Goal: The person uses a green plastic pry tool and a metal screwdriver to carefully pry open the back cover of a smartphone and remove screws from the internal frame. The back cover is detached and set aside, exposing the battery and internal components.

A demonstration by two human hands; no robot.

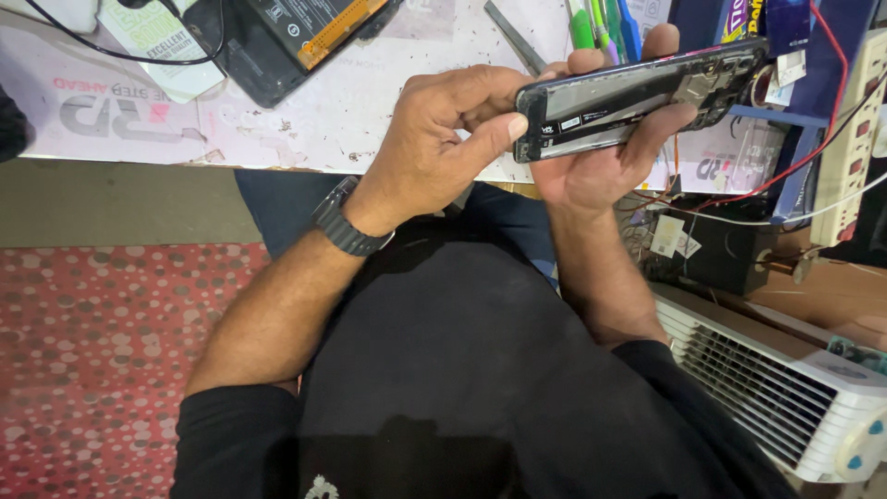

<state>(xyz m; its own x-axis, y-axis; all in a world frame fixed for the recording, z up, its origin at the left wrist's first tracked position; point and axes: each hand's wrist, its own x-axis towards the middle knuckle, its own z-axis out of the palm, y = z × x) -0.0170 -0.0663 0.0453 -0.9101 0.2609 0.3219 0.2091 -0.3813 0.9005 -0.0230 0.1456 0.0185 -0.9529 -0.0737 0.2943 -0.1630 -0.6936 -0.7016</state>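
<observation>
Opened black smartphone with exposed internals (637, 97), held edge-up: right hand (610, 157) cradles it from 6 o'clock, fingers curled around; left hand (443, 139) pinches its 9 o'clock end.

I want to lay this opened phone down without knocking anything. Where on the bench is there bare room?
The widest bare patch of the bench mat lies between the second opened phone at the left and the metal pry tool. To the right it is crowded: pens, red and white wires and a power strip. Both hands hold the phone.
</observation>
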